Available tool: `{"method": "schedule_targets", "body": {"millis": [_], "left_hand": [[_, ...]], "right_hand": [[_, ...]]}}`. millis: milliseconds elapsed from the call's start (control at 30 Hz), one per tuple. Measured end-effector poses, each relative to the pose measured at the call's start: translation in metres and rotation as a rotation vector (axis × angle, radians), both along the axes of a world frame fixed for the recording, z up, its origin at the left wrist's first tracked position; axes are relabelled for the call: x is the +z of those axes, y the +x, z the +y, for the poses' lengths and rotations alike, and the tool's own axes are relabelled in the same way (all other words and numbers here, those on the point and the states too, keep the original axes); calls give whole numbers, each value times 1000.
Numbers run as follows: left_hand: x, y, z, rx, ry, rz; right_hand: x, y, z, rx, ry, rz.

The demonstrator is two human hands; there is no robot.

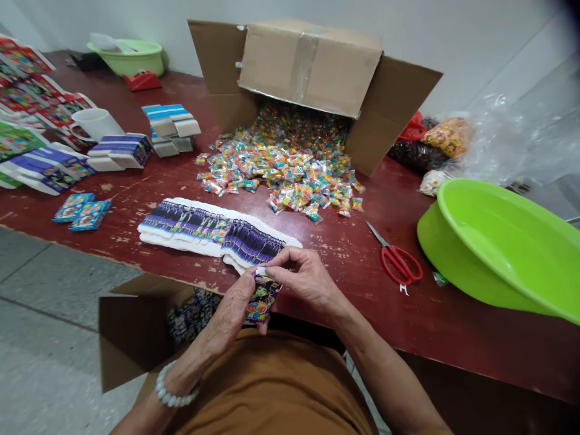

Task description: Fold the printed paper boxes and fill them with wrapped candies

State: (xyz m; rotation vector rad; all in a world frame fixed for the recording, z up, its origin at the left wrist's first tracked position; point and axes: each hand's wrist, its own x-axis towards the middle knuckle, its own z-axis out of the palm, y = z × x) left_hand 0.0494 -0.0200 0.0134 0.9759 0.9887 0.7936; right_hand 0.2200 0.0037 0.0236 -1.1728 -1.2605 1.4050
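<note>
Close to my body, over the table's front edge, I hold a small dark purple printed candy box [261, 303]. My left hand [233, 308] is wrapped round its side, with a beaded bracelet on the wrist. The thumb and forefinger of my right hand [308, 278] pinch the white flap at the box's top. Just beyond my hands lies a fanned row of flat, dark purple boxes [199, 225] with white edges. Farther back, many small clear-wrapped candies [290, 163] spill from a tipped cardboard carton [312, 63].
Red-handled scissors [401, 263] and a big green basin [502, 241] are on the right. At left stand a white mug [97, 124], stacks of flat boxes [122, 150] and two blue boxes [90, 214]. An open carton [136, 332] of packed items sits below the table edge.
</note>
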Motion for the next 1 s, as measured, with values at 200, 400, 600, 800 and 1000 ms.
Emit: {"method": "schedule_targets", "body": {"millis": [200,400,600,800,1000], "left_hand": [[-3,4,-5,5,-43,-28],[-3,-6,-21,-7,-278,-77],[-12,-59,-28,56,-355,29],[-31,-120,-21,-319,-148,395],[-18,-98,-17,-186,-201,217]], "right_hand": [[3,5,-16,161,366,-191],[-18,30,12,127,433,-387],[-49,82,86,-460,141,-901],[-71,100,102,-521,33,-862],[-66,102,77,-522,79,-629]]}}
